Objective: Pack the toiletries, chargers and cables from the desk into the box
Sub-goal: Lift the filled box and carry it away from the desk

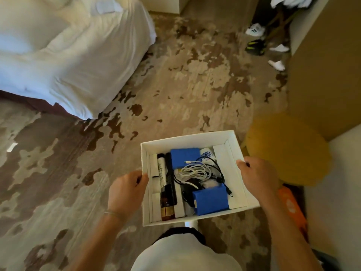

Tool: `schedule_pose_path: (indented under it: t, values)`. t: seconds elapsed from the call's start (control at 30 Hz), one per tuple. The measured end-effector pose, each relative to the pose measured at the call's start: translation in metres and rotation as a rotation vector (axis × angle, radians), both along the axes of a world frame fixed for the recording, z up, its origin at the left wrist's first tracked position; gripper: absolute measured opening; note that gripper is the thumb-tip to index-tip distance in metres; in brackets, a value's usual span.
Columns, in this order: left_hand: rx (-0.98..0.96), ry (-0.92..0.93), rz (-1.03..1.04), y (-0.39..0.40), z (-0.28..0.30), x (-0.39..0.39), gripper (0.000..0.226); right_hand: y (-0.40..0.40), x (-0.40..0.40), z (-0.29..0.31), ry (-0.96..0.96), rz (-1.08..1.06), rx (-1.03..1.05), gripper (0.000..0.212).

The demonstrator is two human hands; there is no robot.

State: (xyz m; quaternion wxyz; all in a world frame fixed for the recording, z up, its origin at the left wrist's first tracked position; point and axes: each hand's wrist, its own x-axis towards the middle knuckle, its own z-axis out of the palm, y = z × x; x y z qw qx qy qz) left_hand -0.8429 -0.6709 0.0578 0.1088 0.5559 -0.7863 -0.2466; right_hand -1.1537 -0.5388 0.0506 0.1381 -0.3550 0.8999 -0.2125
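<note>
Now the open white box (187, 139) is carried by its side walls, left hand (127, 189) and right hand (257, 178) each clamped in a pinching grip; if tilted, the loose white cable (195, 171) could be spilled onto the carpet (175, 85).

One head-worn camera looks steeply down from standing height, close over a box (185, 140) held at waist level, with carpet (175, 85) and a bed (68, 55) farther ahead.

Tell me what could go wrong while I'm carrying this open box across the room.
The box has no lid, so a tilt could spill the loose white cable or the blue pack. The left hand and right hand grip only its thin side walls, which might flex.
</note>
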Motion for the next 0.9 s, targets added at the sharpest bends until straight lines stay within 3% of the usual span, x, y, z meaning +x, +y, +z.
schedule_pose_path:
  t: [0.47,0.9]
  values:
    - [0.058,0.063,-0.223,-0.032,-0.029,-0.193,0.041,0.033,-0.160,-0.009,-0.094,-0.246,0.033,0.049]
    - [0.088,-0.122,-0.287,-0.005,-0.067,-0.396,0.042,0.086,-0.344,-0.073,-0.105,-0.316,0.010,0.048]
